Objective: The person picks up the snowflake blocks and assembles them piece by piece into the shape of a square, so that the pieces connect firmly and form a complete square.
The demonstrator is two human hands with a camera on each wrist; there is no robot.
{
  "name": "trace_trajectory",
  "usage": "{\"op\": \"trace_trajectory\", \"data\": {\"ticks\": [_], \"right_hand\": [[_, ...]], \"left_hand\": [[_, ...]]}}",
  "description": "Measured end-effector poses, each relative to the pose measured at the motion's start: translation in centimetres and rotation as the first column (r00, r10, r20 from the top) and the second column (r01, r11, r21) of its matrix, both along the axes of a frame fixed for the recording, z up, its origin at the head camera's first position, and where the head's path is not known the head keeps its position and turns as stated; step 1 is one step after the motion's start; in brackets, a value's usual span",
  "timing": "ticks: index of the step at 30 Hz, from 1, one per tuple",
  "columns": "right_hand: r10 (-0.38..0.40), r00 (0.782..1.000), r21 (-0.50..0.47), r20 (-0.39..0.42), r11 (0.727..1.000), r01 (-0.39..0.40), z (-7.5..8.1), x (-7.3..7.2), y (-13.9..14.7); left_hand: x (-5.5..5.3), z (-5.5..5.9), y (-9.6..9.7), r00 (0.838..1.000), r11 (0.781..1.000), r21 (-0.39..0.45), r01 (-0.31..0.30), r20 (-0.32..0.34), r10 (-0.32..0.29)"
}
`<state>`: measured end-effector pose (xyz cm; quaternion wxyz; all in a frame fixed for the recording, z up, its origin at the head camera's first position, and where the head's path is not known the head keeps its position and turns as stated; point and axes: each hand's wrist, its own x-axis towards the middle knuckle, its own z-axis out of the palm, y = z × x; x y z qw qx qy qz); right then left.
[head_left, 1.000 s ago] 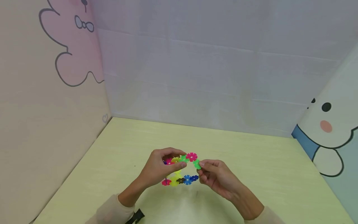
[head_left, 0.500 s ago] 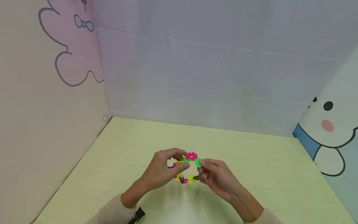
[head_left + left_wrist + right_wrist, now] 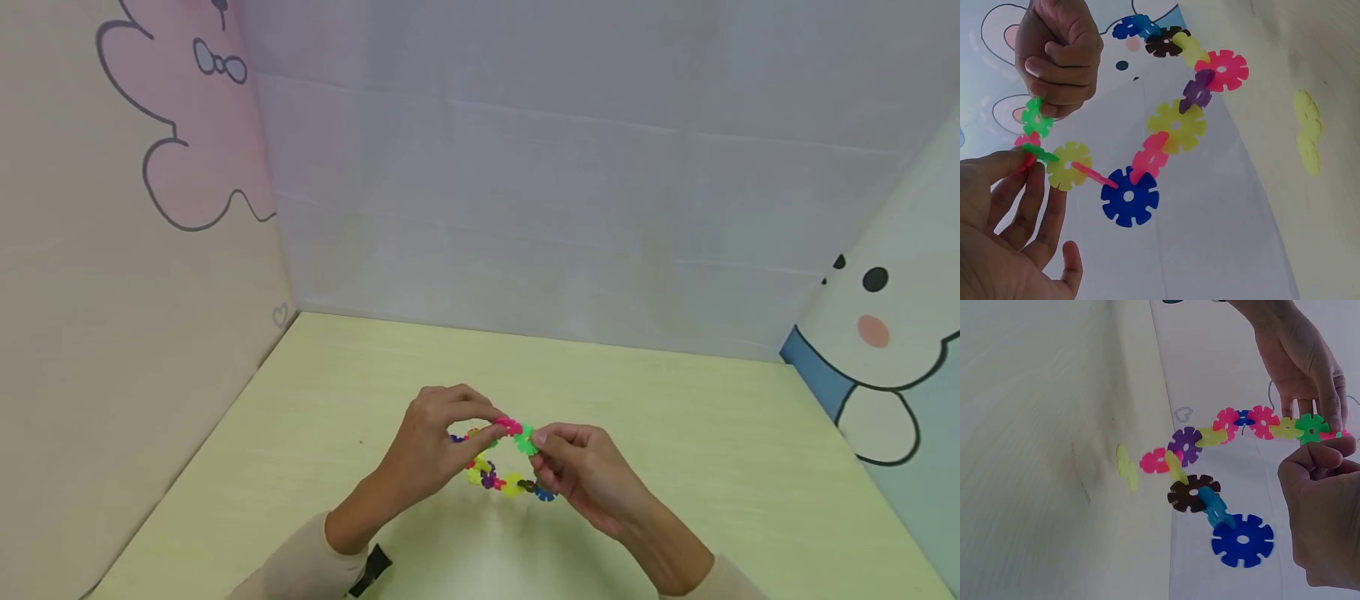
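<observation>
A chain of interlocking notched plastic discs (image 3: 512, 485) hangs in a curve between my hands. Its colours include pink, yellow, purple, brown, blue and green. With thumb and fingers my left hand (image 3: 427, 433) pinches the chain at a pink disc (image 3: 509, 427) near one end. My right hand (image 3: 592, 467) pinches the green disc (image 3: 1037, 119) joined to it. At the chain's loose end in the right wrist view is a dark blue disc (image 3: 1242, 540), attached to a light blue one (image 3: 1213, 505). My fingers partly cover the pink and green discs.
Two joined yellow discs (image 3: 1308, 131) lie on the pale table (image 3: 675, 433), below the chain. A black strap-like object (image 3: 371, 571) shows beside the left sleeve. Walls with cartoon figures stand at left and right, and a plain pale wall (image 3: 480, 208) at the back.
My left fingers have shifted along the chain from the green disc to the pink disc. The hanging part has swung about; my right hand stays nearly in place, still pinching the end green disc.
</observation>
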<state>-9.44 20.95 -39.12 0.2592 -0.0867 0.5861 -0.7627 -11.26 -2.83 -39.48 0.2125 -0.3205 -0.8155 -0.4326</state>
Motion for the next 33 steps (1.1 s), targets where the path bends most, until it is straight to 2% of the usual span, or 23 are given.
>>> {"op": "trace_trajectory", "data": {"ticks": [10,17,20,24,29,33], "right_hand": [[-0.039,0.998,0.138,-0.053,0.989,0.046,0.7,-0.3,-0.1],[-0.12,0.992,0.16,-0.04,0.979,0.125,0.8,-0.1,-0.4],[-0.142,0.989,0.183,-0.04,0.972,0.147,0.8,0.0,-0.4],[-0.118,0.992,0.207,-0.041,0.97,0.124,1.0,0.0,-0.1],[-0.07,0.997,0.206,-0.041,0.976,0.077,1.4,-0.3,0.3],[-0.039,0.998,0.194,-0.042,0.98,0.046,1.6,-0.4,0.3]], "left_hand": [[0.1,0.1,0.3,0.998,0.995,0.082,0.047,0.048,-0.051],[0.3,-0.7,0.9,1.0,0.99,0.136,0.025,0.012,-0.027],[0.2,-0.9,1.1,0.999,0.988,0.151,0.041,0.027,-0.046],[0.1,-0.9,1.2,0.993,0.989,0.132,0.071,0.079,-0.082],[0.0,-0.4,1.0,0.989,0.995,0.033,0.09,0.119,-0.093],[0.0,0.0,0.7,0.98,0.992,-0.005,0.125,0.155,-0.122]]}}
